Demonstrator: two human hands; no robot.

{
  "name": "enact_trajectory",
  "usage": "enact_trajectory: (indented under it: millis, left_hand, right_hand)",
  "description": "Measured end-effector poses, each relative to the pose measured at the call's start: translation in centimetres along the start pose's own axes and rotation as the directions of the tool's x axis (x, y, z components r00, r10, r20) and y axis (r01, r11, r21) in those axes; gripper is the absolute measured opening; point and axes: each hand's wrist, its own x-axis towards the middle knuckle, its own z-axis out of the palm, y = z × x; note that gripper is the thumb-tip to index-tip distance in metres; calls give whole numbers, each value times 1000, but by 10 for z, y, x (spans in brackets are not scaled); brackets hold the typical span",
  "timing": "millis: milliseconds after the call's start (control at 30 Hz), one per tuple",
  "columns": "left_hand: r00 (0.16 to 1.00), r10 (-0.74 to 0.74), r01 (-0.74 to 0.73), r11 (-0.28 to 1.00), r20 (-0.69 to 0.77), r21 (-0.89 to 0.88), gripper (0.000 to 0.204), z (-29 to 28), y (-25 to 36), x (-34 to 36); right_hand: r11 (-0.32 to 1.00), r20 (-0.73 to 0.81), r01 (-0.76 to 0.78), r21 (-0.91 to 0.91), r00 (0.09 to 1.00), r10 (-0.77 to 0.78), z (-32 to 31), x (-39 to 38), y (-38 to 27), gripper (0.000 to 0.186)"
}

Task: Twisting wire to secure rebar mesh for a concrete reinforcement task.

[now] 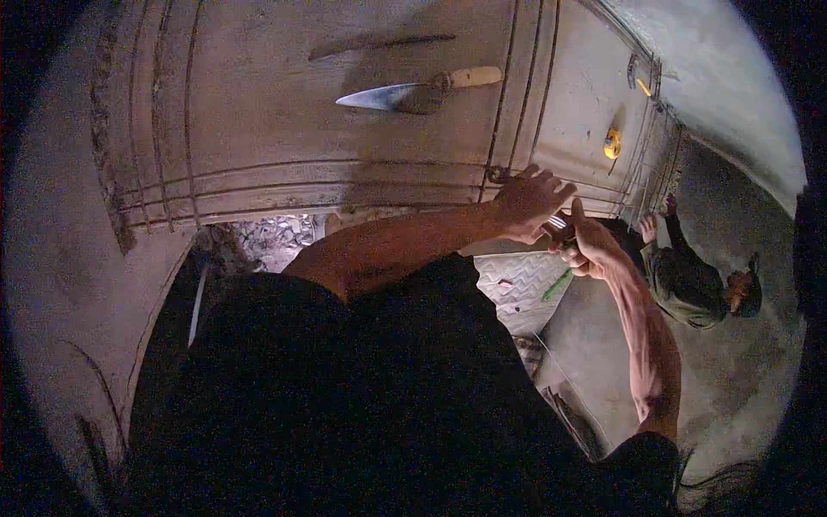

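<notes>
My left hand [527,205] reaches across to the right, fingers stretched and spread over the near edge of a pale flat slab [284,112]. Beside it, my right hand [590,244] has its fingers curled. A small shiny metal piece [558,221] shows between the two hands; its kind is too hidden to tell. Beyond them lies a pointed trowel [422,97] with a wooden handle, its blade toward the left. Thin dark parallel rods or grooves [345,183] run along the slab's near edge and cross it at both sides.
Past the trowel lies a dark narrow strip [379,45]. A yellow tape measure [612,144] and a hammer [636,76] are farther right. Another person [689,284] works at the right, hands near the slab. Below the edge are rubble [274,239] and a pale zigzag-patterned sheet [523,302].
</notes>
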Motion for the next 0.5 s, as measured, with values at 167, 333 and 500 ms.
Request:
enact_trajectory:
  millis: [167, 333, 500]
  left_hand:
    - [956, 121, -113, 993, 267, -43, 49, 38, 13, 17]
    - [991, 116, -108, 988, 66, -108, 35, 56, -1, 28]
    - [984, -34, 48, 996, 175, -75, 60, 29, 12, 34]
  right_hand:
    - [527, -231, 278, -803, 671, -705, -16, 2, 44, 50]
    - [-118, 66, -131, -984, 349, -935, 14, -9, 38, 25]
    - [-188, 136, -241, -952, 219, -966, -8, 6, 45, 11]
